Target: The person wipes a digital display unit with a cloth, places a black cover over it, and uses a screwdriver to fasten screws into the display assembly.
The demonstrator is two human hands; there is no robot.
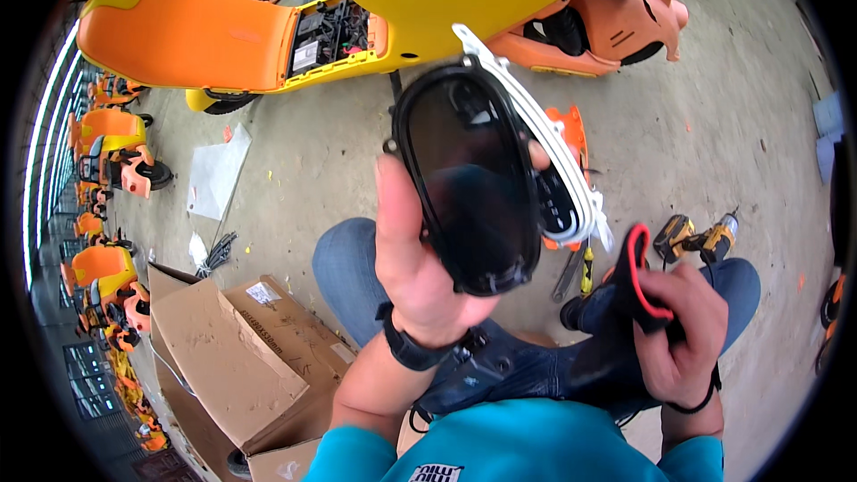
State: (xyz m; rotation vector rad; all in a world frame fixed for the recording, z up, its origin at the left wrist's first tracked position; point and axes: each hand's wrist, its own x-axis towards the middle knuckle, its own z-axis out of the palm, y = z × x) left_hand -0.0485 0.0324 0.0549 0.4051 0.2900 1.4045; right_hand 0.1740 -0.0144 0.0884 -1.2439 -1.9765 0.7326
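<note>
My left hand (406, 263) grips a glossy black oval instrument display (469, 178), raised in front of me with its dark face up. Just behind it on the right is a white rimmed frame (558, 156) with a dark part inside. A fingertip shows between the two; whether the hand holds the frame as well, I cannot tell. Over my right thigh my right hand (683, 330) is closed around a black piece with a red edge (644, 281), soft-looking like a glove cuff. Part of that piece is hidden by the fingers.
An orange and yellow scooter (196, 31) stands ahead, its floor compartment open on wiring. Cordless drills (696, 236), a yellow screwdriver (586, 272) and a wrench (567, 275) lie on the concrete floor. To my left is a cardboard box (259, 357); more scooters (107, 147) line the far left.
</note>
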